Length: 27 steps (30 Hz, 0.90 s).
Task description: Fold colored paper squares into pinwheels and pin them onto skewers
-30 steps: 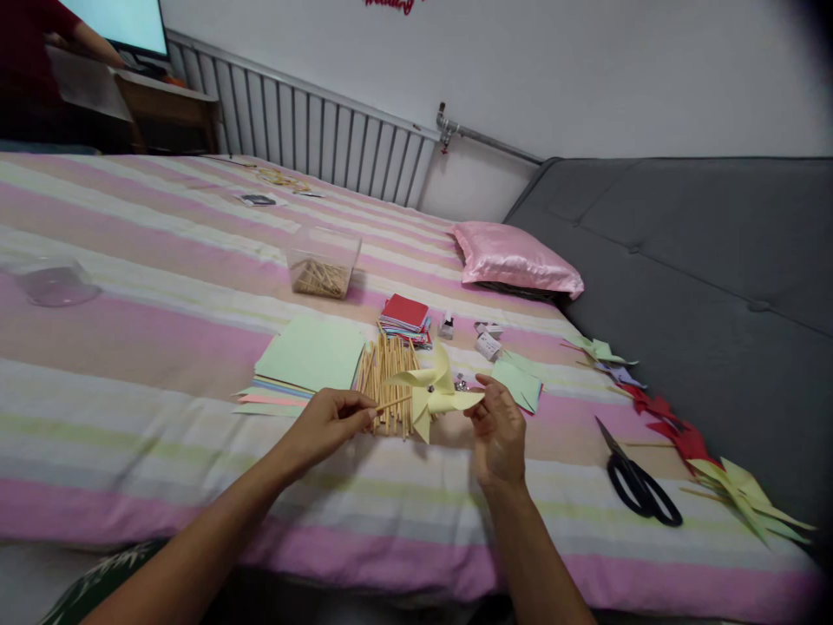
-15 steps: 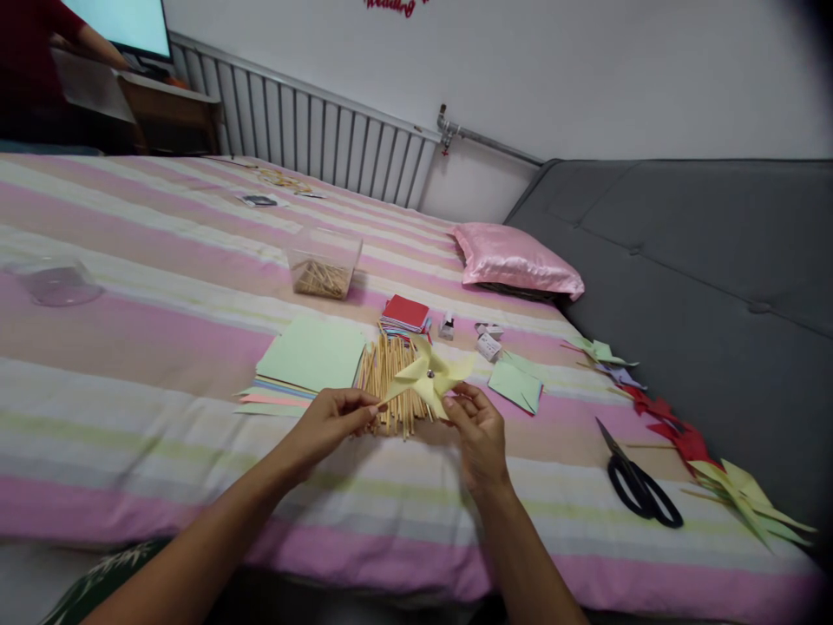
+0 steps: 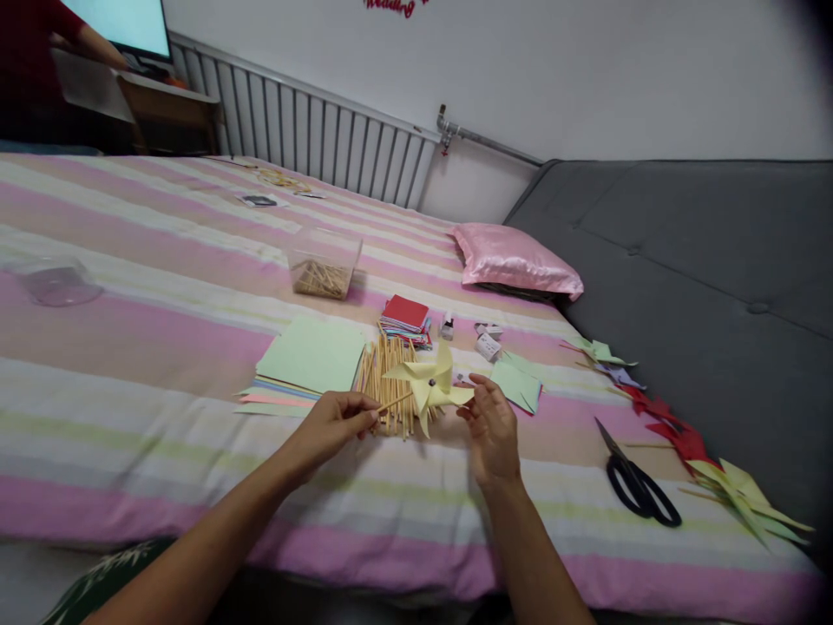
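Note:
A pale yellow paper pinwheel [image 3: 431, 382] with a pin at its centre is held up over a pile of wooden sticks [image 3: 370, 369]. My left hand [image 3: 342, 423] pinches the pinwheel's stick between thumb and fingers. Beside the right blade is my right hand [image 3: 493, 427], its fingers loosely curved and apart. Whether a fingertip touches that blade I cannot tell. To the left lies a stack of coloured paper sheets [image 3: 312, 356], green on top. Smaller green paper squares [image 3: 514, 382] lie past my right hand, and a red-topped stack of paper [image 3: 407, 312] sits behind the sticks.
Black-handled scissors [image 3: 641, 486] lie at right, near a row of finished pinwheels [image 3: 680, 434] along the grey headboard [image 3: 683, 252]. Small boxes [image 3: 488, 345], a clear tub of sticks [image 3: 325, 265], its lid-like plastic piece [image 3: 62, 282] and a pink pillow [image 3: 517, 260] rest on the bed.
The pinwheel's blades have turned, baring more of its stick. My right hand has loosened from the blade and shifted slightly right; my left hand keeps its pinch.

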Available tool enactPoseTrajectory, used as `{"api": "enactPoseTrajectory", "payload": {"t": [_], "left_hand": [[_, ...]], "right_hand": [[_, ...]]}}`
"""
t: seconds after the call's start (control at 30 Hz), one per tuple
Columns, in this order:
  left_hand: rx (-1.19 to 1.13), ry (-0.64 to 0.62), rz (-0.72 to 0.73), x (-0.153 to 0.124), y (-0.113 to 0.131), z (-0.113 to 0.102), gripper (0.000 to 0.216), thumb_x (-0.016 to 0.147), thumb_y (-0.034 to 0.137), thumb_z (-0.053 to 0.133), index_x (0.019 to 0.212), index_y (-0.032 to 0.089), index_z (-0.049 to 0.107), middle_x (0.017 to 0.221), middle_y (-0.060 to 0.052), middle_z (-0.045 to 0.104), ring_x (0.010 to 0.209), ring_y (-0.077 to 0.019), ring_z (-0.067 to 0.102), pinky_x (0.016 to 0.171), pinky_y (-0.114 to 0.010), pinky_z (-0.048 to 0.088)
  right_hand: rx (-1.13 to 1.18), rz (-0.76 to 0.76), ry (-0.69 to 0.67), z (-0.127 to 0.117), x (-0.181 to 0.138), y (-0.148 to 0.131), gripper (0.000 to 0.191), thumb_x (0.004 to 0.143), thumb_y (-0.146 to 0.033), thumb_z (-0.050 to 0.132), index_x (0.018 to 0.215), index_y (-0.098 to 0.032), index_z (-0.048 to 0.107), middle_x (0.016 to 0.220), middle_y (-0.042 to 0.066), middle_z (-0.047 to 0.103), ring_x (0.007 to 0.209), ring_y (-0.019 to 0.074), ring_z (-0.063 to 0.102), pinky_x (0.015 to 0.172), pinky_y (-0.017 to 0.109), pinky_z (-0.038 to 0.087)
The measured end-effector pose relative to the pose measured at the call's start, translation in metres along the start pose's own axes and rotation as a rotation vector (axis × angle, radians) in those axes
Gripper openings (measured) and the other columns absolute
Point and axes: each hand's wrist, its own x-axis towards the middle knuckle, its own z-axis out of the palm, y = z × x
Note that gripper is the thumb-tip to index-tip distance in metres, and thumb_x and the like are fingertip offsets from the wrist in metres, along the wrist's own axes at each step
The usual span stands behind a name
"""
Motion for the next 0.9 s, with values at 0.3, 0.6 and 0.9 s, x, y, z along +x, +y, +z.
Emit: {"api": "enactPoseTrajectory", "payload": {"t": [0.3,0.6,0.9], "left_hand": [[-0.043,-0.015,0.009,-0.002,0.003,0.001,0.016,0.071,0.028,0.062,0.074,0.014,0.068,0.063,-0.001,0.062,0.055,-0.0099,0.048,0.054,-0.023,0.036],[-0.055,-0.002,-0.028,-0.002,0.004,0.0,0.02,0.069,0.03,0.063,0.078,0.012,0.069,0.064,-0.001,0.062,0.055,-0.01,0.047,0.054,-0.022,0.035],[-0.05,-0.012,-0.054,-0.003,0.002,0.012,0.019,0.066,0.027,0.063,0.077,0.012,0.07,0.064,-0.002,0.064,0.055,-0.0107,0.049,0.055,-0.022,0.036]], "right_hand": [[-0.015,0.071,-0.022,0.006,-0.001,0.007,0.038,0.061,-0.029,0.075,0.093,-0.016,0.058,0.067,-0.003,0.061,0.059,0.0103,0.055,0.055,0.022,0.042],[-0.048,0.085,-0.186,0.009,-0.005,0.012,0.036,0.063,-0.026,0.075,0.092,-0.017,0.056,0.068,-0.002,0.063,0.06,0.0107,0.057,0.055,0.021,0.043],[0.054,0.061,-0.081,0.013,-0.008,0.015,0.03,0.065,-0.031,0.075,0.087,-0.015,0.063,0.08,0.003,0.066,0.071,0.0133,0.059,0.065,0.024,0.045]]}}
